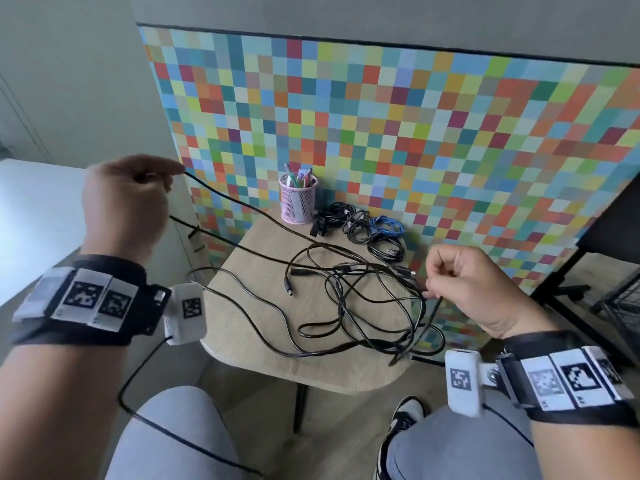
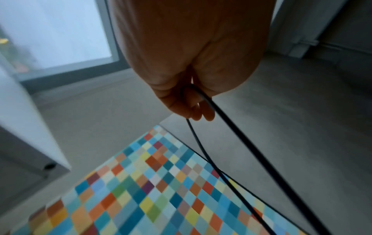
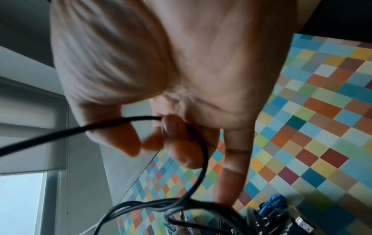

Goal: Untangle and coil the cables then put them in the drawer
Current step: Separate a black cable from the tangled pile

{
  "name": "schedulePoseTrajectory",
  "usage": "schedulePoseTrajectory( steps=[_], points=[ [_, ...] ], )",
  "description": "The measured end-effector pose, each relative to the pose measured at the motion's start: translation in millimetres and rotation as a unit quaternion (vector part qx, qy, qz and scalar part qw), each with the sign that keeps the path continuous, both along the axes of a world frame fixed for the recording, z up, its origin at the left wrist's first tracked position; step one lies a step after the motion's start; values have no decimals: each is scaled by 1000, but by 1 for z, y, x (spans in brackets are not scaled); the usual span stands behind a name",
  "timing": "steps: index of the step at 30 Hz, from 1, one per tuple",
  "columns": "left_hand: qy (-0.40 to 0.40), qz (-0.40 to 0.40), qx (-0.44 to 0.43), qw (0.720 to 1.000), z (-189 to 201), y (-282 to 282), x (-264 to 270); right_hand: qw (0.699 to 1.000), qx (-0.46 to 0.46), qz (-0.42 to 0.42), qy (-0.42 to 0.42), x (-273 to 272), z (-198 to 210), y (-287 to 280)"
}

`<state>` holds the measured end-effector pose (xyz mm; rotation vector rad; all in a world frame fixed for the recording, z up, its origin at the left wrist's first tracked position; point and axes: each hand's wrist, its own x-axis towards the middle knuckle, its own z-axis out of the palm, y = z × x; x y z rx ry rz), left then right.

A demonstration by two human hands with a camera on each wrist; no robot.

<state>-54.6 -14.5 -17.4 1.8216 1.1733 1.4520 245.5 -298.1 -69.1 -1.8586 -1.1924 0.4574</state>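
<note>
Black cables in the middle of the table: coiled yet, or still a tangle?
Still a tangle: the black cables sprawl in loose crossing loops over the table, while the left hand and right hand each hold a strand.

Black cable (image 1: 242, 206) between both hands

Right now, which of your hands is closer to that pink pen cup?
Left, though not by much. The left hand is raised to the left of the pink pen cup, pinching a black cable. The right hand sits lower and further right, pinching cable too.
</note>
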Motion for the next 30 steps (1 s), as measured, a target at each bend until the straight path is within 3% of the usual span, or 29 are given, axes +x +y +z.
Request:
schedulePoseTrajectory(
  steps=[6,9,15,20,26,30],
  points=[
    [109,-30,-28,993,-7,-2,0,972,-186,5,-143,-14,-8,18],
    [201,-95,-39,974,-22,-19,10,959,-199,-25,-202,-20,-17,27],
    [414,-249,36,875,-42,-66,46,974,-98,-55,-199,-26,-19,37],
    [370,-370,41,851,-47,-100,72,982,-38,-60,-173,-38,-16,39],
    [336,-385,51,858,-49,-117,90,984,36,-80,-154,-40,-23,34],
    [323,-381,46,865,-53,-116,89,990,25,-91,-108,-34,-26,25]
  ],
)
